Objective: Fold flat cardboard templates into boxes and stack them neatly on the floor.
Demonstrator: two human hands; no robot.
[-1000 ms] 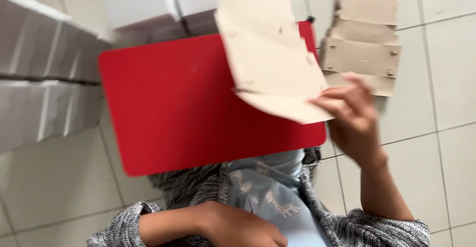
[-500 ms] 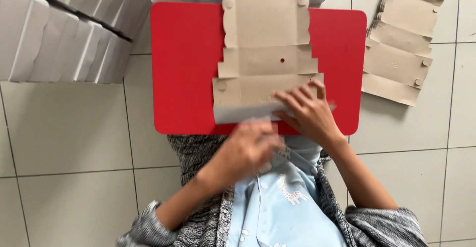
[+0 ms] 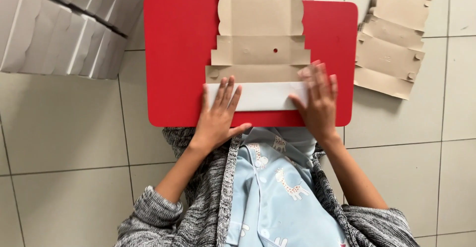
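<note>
While the flat cardboard box blank lies on the red board, both hands press its white folded flap, which runs between them. The left hand rests flat with fingers spread on the flap's left end; the right hand lies flat on its right end. More blanks lie on the tiles beyond the right fingertips, white folded boxes well left.

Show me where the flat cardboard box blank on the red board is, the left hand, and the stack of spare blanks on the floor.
flat cardboard box blank (image 3: 260,51), head view, on its middle brown panel.
left hand (image 3: 218,120), head view, on the back of the hand.
stack of spare blanks (image 3: 391,41), head view, on the top sheet's centre.
</note>
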